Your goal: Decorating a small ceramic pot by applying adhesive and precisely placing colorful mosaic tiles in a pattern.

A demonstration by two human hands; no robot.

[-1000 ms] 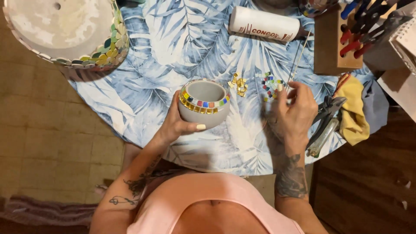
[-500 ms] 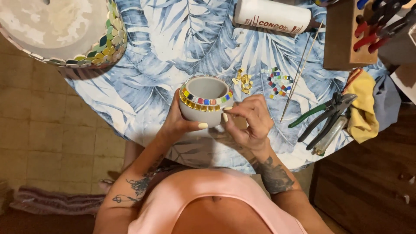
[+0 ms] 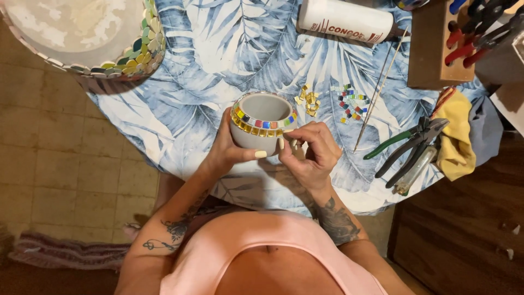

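Item one, nearest you: your left hand, wrapped around the lower wall of a small grey pot, thumb across its front and fingers behind, gripping it tilted slightly toward you above the near edge of the table. The pot carries a band of coloured mosaic tiles just under its rim, running red, blue, yellow and green. Item two: your right hand, at 3 o'clock of the pot, fingers curled and their tips meeting the pot's side at the tile band; whether a tile sits pinched between them cannot be told. Item three: the round table, covered in a cloth printed with blue and white leaves. Item four, at 1 o'clock of the pot: a small heap of yellow tiles, and just beyond it at 2 o'clock a scatter of mixed-colour tiles. Item five: a thin wooden stick lying slantwise beside the mixed tiles. Item six, at 3 o'clock and well apart: green-handled nippers resting next to a yellow cloth. Item seven, at 12 o'clock on the far side: a white glue bottle on its side. Item eight, at 10 o'clock: a large pale bowl with mosaic along its rim.
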